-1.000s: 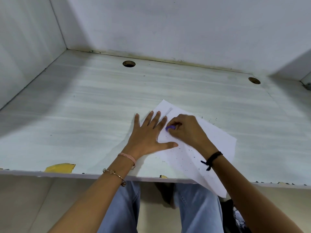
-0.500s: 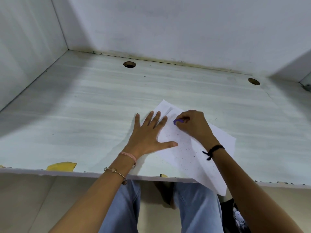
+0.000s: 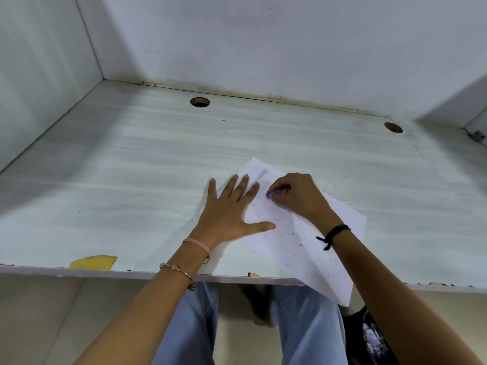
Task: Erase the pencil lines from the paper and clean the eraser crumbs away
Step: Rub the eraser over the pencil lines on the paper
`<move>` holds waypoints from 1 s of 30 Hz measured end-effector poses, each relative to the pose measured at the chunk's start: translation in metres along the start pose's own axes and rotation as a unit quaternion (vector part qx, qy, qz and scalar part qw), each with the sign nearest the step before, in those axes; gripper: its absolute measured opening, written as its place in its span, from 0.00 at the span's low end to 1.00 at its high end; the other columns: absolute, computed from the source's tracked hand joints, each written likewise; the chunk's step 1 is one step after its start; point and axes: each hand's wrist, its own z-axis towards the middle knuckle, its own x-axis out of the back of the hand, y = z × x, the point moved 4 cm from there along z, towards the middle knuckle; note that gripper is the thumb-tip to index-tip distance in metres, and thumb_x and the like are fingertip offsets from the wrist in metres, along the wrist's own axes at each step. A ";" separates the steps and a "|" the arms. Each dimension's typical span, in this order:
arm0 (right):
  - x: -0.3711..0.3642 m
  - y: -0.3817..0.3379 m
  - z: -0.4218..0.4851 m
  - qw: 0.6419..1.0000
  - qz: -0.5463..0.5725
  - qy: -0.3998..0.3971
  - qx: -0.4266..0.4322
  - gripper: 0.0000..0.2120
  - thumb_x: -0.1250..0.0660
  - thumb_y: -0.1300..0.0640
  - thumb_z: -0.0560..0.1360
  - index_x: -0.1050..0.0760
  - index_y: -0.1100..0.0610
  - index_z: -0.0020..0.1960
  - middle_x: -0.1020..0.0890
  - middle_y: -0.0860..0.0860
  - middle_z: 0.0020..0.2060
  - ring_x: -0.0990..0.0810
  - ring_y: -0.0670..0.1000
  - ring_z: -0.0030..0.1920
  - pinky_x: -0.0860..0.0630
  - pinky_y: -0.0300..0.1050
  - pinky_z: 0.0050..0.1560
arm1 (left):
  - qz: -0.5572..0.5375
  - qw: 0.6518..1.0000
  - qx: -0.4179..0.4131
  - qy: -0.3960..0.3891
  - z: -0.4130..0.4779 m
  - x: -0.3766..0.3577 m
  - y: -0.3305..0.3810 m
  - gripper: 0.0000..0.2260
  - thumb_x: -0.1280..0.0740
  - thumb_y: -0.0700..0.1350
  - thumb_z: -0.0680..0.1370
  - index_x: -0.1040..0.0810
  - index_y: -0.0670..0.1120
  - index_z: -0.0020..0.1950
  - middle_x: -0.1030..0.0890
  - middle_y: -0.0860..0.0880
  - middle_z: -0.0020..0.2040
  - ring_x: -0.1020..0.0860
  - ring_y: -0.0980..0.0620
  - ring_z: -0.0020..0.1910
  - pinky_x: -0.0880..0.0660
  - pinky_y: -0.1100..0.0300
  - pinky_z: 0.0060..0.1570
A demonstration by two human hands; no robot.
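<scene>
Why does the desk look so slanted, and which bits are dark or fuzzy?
Head view: the wide lens splays the desk edges outward. Head view: soft shadows darken its left side and far right corner. Head view: the right hand gripping the purple eraser looks slightly smeared, while the left hand flat on the paper looks sharper.

The paper (image 3: 303, 248) lies on the desk (image 3: 131, 180), its near corner overhanging the front edge. On the paper's left edge rests the left hand (image 3: 229, 214); on its far part, the right hand (image 3: 297, 198) holding the eraser (image 3: 272, 193). Crumbs (image 3: 292, 234) lie across the paper's middle.
</scene>
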 end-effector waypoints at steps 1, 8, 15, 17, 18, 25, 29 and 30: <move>0.003 0.004 0.005 0.999 -0.004 0.030 -0.021 0.06 0.30 0.64 0.69 0.16 0.58 0.43 0.19 0.51 0.36 0.25 0.47 0.35 0.31 0.28 0.33 | -0.005 1.000 0.001 0.000 0.000 0.000 0.000 0.47 0.52 0.79 0.68 0.59 0.57 0.80 0.62 0.53 0.80 0.65 0.53 0.78 0.67 0.36 0.72; -0.006 -0.007 -0.004 0.999 -0.005 -0.029 0.026 0.05 0.29 0.62 0.69 0.16 0.57 0.44 0.19 0.51 0.37 0.24 0.46 0.36 0.31 0.29 0.35 | 0.010 1.000 -0.001 0.003 0.001 -0.001 -0.001 0.48 0.55 0.80 0.67 0.59 0.57 0.80 0.61 0.53 0.80 0.64 0.52 0.78 0.66 0.35 0.72; -0.017 -0.019 -0.018 0.995 0.007 -0.077 0.066 0.05 0.29 0.61 0.69 0.16 0.56 0.44 0.18 0.50 0.38 0.22 0.47 0.37 0.27 0.37 0.38 | 0.019 1.000 -0.001 0.005 0.001 -0.001 0.000 0.47 0.54 0.79 0.68 0.59 0.57 0.80 0.62 0.53 0.80 0.64 0.52 0.78 0.67 0.35 0.72; -0.006 -0.002 -0.001 0.999 0.004 -0.032 0.021 0.05 0.29 0.61 0.69 0.16 0.56 0.43 0.18 0.51 0.38 0.22 0.48 0.36 0.29 0.31 0.35 | 0.010 1.000 -0.002 0.003 0.000 -0.001 -0.001 0.47 0.54 0.79 0.67 0.59 0.57 0.80 0.62 0.53 0.80 0.64 0.52 0.78 0.67 0.36 0.72; 0.001 0.005 0.006 1.000 0.004 0.006 -0.010 0.04 0.29 0.62 0.70 0.16 0.57 0.43 0.17 0.52 0.38 0.23 0.48 0.36 0.30 0.29 0.32 | 0.005 1.000 -0.002 0.003 0.000 -0.001 -0.001 0.47 0.54 0.79 0.67 0.59 0.57 0.80 0.62 0.53 0.80 0.64 0.52 0.78 0.67 0.36 0.72; -0.022 -0.019 -0.016 0.996 0.018 -0.068 0.059 0.05 0.29 0.60 0.70 0.16 0.54 0.44 0.19 0.48 0.37 0.24 0.43 0.36 0.27 0.38 0.40 | 0.020 1.000 0.002 0.007 0.001 -0.001 0.000 0.47 0.54 0.79 0.67 0.59 0.57 0.80 0.61 0.53 0.80 0.64 0.52 0.78 0.66 0.36 0.72; 0.005 0.024 0.013 0.995 0.065 0.049 -0.059 0.04 0.30 0.64 0.71 0.17 0.61 0.43 0.18 0.54 0.36 0.23 0.48 0.34 0.28 0.31 0.31 | 0.007 1.000 -0.004 0.004 0.001 -0.002 -0.001 0.48 0.57 0.81 0.66 0.60 0.57 0.80 0.62 0.53 0.80 0.65 0.52 0.78 0.67 0.35 0.72; 0.006 0.029 0.013 0.993 0.078 0.053 -0.070 0.03 0.30 0.64 0.71 0.18 0.62 0.43 0.19 0.54 0.35 0.23 0.48 0.33 0.29 0.32 0.30 | 0.007 1.000 -0.005 0.004 0.001 -0.001 -0.001 0.48 0.58 0.80 0.65 0.60 0.57 0.80 0.62 0.54 0.80 0.65 0.52 0.78 0.67 0.35 0.72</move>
